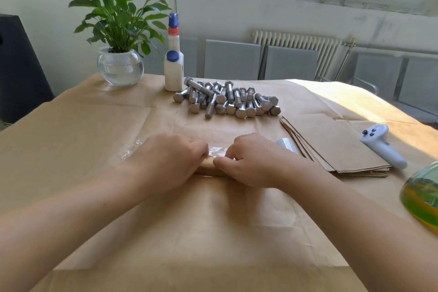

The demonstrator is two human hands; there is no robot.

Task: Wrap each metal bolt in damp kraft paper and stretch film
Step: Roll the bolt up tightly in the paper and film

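Kraft-paper roll (209,165) lying on stretch film (216,150), pinched between curled fingers of left hand (169,161) and right hand (246,161); bolt pile (227,101) beyond the fingers on the bench (94,125).

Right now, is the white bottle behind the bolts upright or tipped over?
Upright. The white bottle stands on its base on the paper-covered table, its blue-tipped nozzle pointing up, just behind the bolt pile.

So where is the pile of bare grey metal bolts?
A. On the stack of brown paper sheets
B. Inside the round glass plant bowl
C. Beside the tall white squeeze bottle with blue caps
C: the pile of grey metal bolts lies on the paper-covered table right next to the white squeeze bottle.
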